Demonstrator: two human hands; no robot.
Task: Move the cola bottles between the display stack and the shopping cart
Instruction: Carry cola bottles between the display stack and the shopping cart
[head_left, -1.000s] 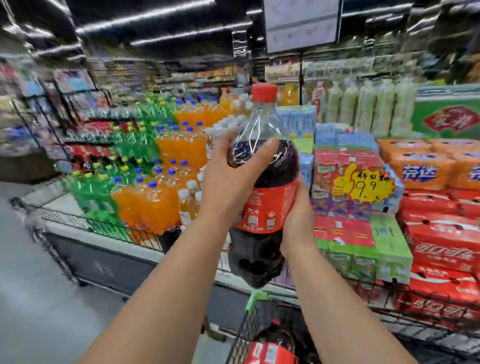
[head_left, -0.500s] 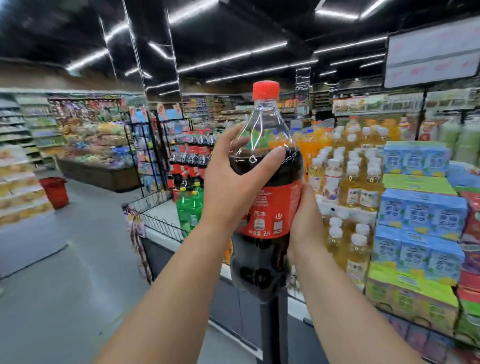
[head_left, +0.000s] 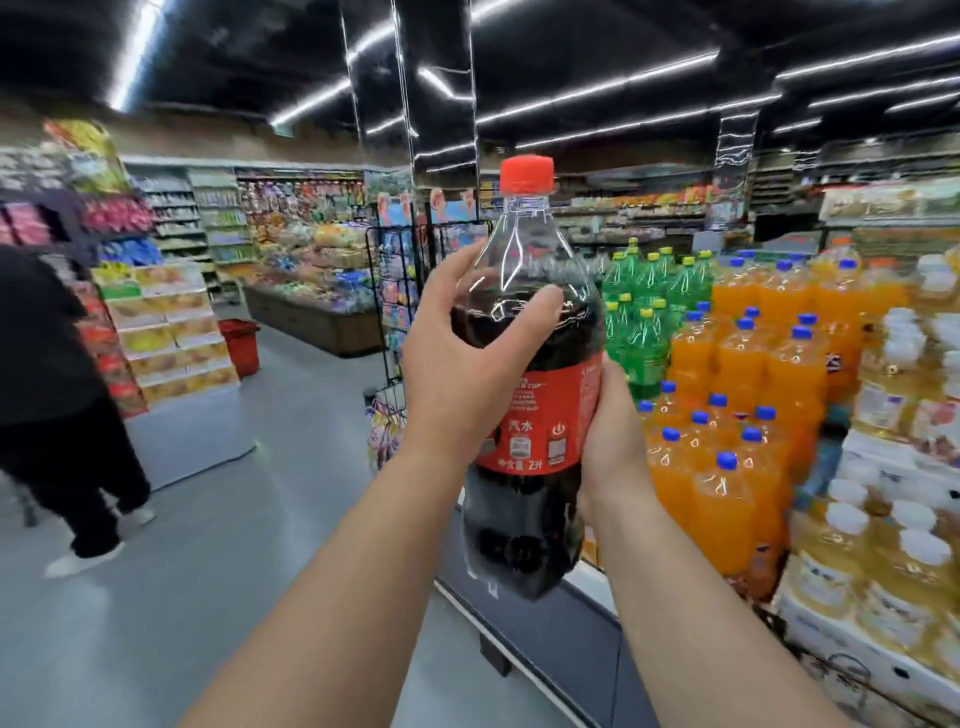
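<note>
cola bottle (head_left: 527, 364) upright in the air, left hand (head_left: 457, 364) gripping its shoulder, right hand (head_left: 613, 436) gripping its label side

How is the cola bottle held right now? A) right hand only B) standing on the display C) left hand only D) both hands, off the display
D: the left hand wraps the cola bottle near its shoulder, and the right hand grips the label side, holding it in mid-air.

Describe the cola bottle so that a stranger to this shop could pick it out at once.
In front of the soft-drink display of orange bottles and green bottles, the left hand and right hand hold one bottle up. This cola bottle alone is dark, with a red cap and red label.
</note>
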